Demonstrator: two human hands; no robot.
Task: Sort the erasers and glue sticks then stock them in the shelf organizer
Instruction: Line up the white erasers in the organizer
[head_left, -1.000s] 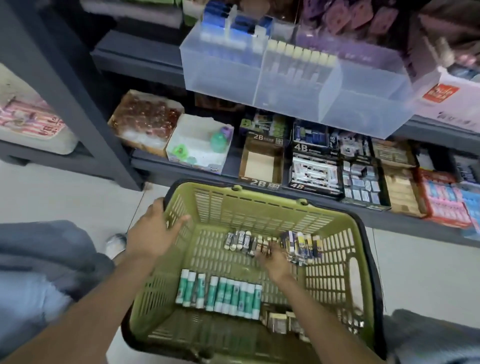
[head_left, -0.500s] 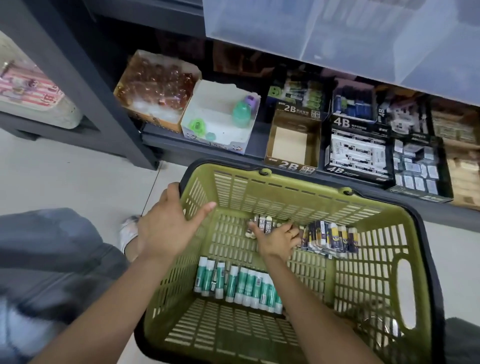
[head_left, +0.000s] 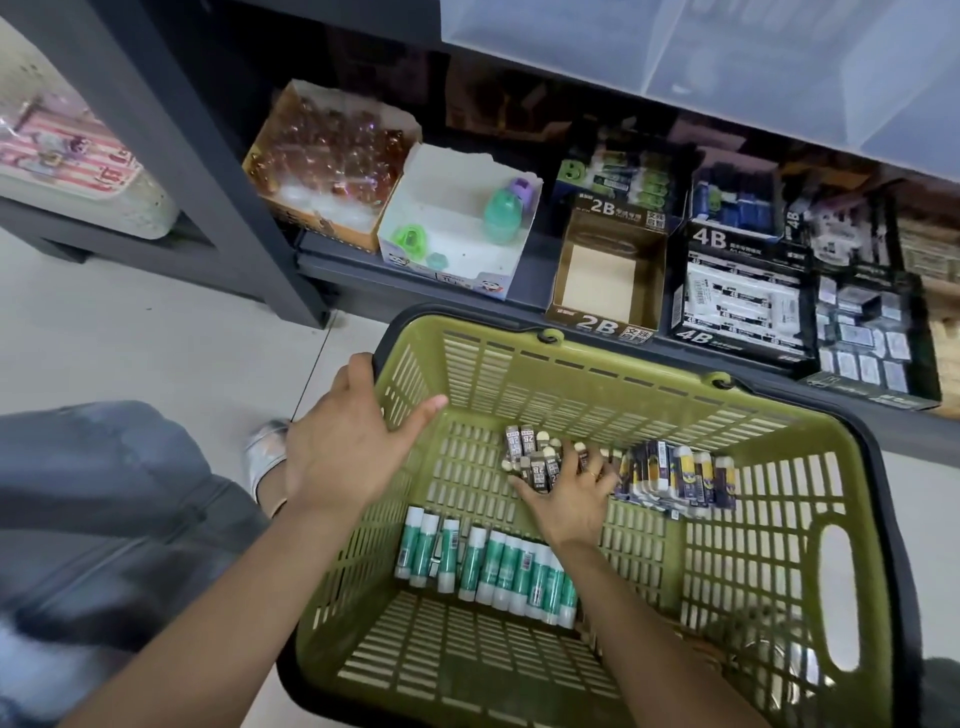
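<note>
Refer to the basket (head_left: 571, 379) as your landmark: it is olive green with a slotted grid pattern and a black rim. Inside it, near its front wall, you see glue sticks (head_left: 488, 569) in green and white. Near its back wall lie erasers (head_left: 532, 457) in dark brown sleeves with cream ends. To their right lie glue sticks (head_left: 680, 475) in dark blue, yellow and white.

arms: bare, no sleeves showing
right hand (head_left: 569, 499): thin ring on one finger
legs: grey-blue trousers (head_left: 104, 509)
foot: silver shoe (head_left: 265, 452)
</note>
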